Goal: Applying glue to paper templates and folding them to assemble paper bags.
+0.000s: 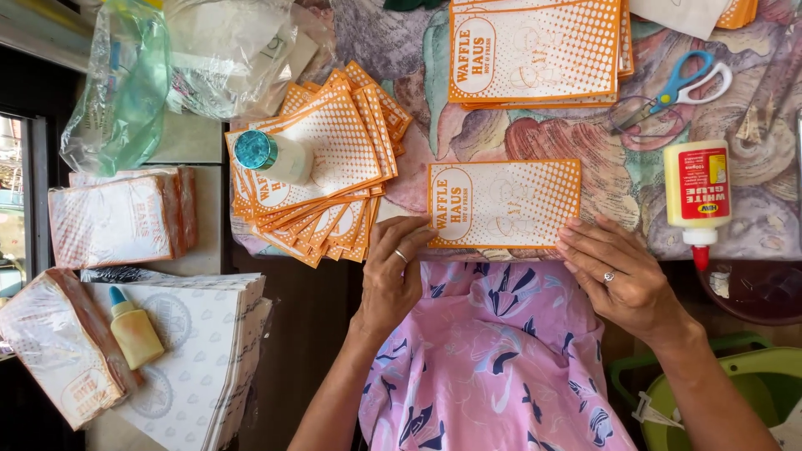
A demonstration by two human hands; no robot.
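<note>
Both my hands sit at the near edge of the table (518, 134), on one orange-and-white paper bag (504, 204) that lies flat there. My left hand (394, 271) has its fingers bent over the bag's near left corner, pressing rather than gripping; a ring shows on one finger. My right hand (618, 280) lies flat with fingertips on the bag's near right corner, also ringed. Neither hand is closed around anything.

Left of the bag, a fanned pile (322, 167) of the same bags hangs over the table's left edge, with a small bottle (274, 156) with a teal cap lying on top. A neat stack (539, 52) of bags lies at the far edge. Blue-handled scissors (681, 88) lie right of that stack. A yellow glue bottle (698, 199) with a red label stands upside down near the right edge, nozzle toward me.

Off the table to the left: wrapped bundles (113, 219), a white paper stack (188, 359) with a small yellow bottle (134, 330) on it, and clear plastic bags (167, 67). Pink floral cloth (493, 359) covers my lap.
</note>
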